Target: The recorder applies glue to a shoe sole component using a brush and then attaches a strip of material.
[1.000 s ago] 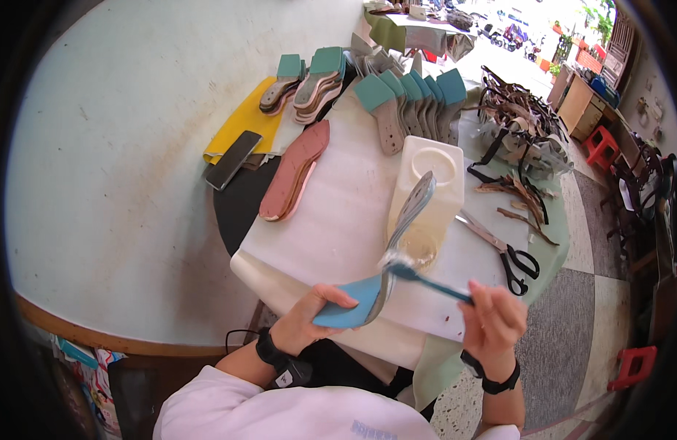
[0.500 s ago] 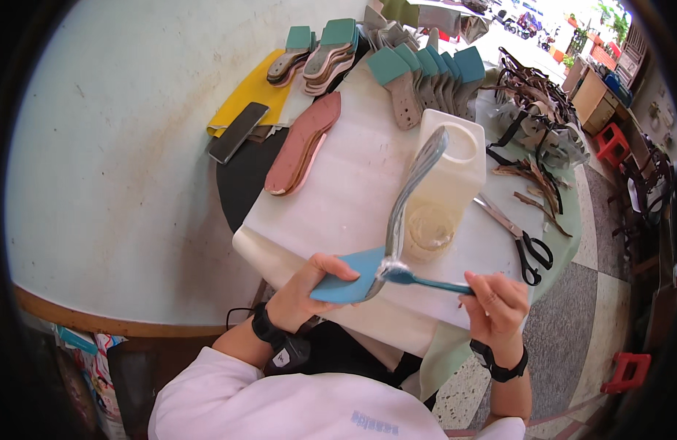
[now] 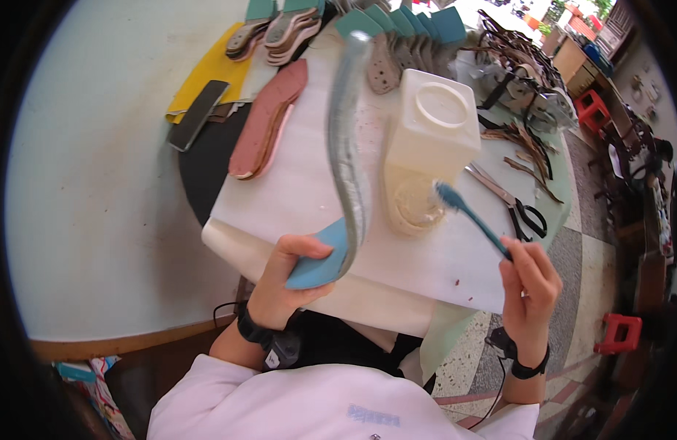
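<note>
My left hand (image 3: 291, 271) grips the blue-heeled insole (image 3: 347, 169); my right hand (image 3: 528, 282) pinches a teal brush (image 3: 470, 216) near the white jar (image 3: 426, 139).

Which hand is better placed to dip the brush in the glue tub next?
Right. The right hand already holds the blue brush, its bristles beside the open white tub. The left hand is busy gripping the shoe sole by its blue heel end.

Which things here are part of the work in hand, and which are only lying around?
In use:
left hand
shoe sole
right hand
blue brush
white tub

Lying about:
scissors
pink soles
yellow sheet
</note>
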Demonstrator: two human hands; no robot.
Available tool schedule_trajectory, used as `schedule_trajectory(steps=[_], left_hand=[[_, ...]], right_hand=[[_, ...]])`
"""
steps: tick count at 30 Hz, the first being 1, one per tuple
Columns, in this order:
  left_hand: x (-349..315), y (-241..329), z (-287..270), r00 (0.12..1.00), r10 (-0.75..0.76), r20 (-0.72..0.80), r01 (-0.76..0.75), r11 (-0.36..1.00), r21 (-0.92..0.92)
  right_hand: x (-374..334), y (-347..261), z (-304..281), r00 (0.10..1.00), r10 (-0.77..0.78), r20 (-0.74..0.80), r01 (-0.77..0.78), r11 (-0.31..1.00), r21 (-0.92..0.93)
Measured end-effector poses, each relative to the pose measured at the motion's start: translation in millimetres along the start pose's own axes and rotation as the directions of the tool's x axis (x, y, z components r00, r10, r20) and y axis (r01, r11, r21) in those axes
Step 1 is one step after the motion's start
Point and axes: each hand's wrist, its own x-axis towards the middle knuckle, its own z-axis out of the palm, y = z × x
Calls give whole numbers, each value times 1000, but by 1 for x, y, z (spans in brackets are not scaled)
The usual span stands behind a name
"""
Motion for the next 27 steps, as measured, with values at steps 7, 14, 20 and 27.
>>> schedule_trajectory(steps=[7,14,20,27], left_hand=[[6,-1,-16,890,-403,215,441,635,-635],[17,19,-35,853,-27,522,520,134,-843],[14,17,-37,820,-135,556,568,72,-820],[16,14,-28,786,-204,583,608,85,-790]], right_hand=[[19,-15,-3,982,28,187,28,957,-290],[35,-25,14,963,80,257,65,859,-508],[47,-31,25,937,134,324,75,826,-559],[45,-32,23,949,113,294,72,831,-552]])
